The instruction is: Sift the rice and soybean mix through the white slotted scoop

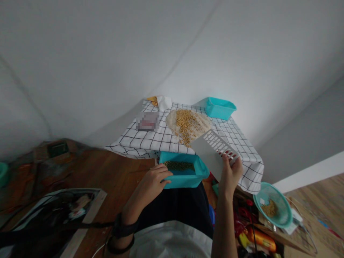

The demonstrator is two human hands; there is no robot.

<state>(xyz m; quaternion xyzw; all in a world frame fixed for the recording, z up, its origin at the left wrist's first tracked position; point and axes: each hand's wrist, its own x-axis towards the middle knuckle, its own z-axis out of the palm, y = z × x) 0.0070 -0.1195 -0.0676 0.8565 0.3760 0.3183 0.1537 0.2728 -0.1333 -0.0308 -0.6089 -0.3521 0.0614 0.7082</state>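
My left hand (154,179) grips the near left rim of a teal rectangular tub (185,179) with a layer of beans in it, held at the table's near edge above my lap. My right hand (230,172) is closed on the lower end of a white slotted plastic scoop (213,150), tilted over the tub's right side. Behind it, a pile of yellow beans on white grains (188,123) lies on the black-and-white checked tablecloth (145,139).
A second teal tub (220,107) stands at the table's far right corner. A blurred card (147,121) lies left of the pile. A round teal bowl (276,206) with some beans sits low at right among clutter. Wooden floor and a dark tray are at left.
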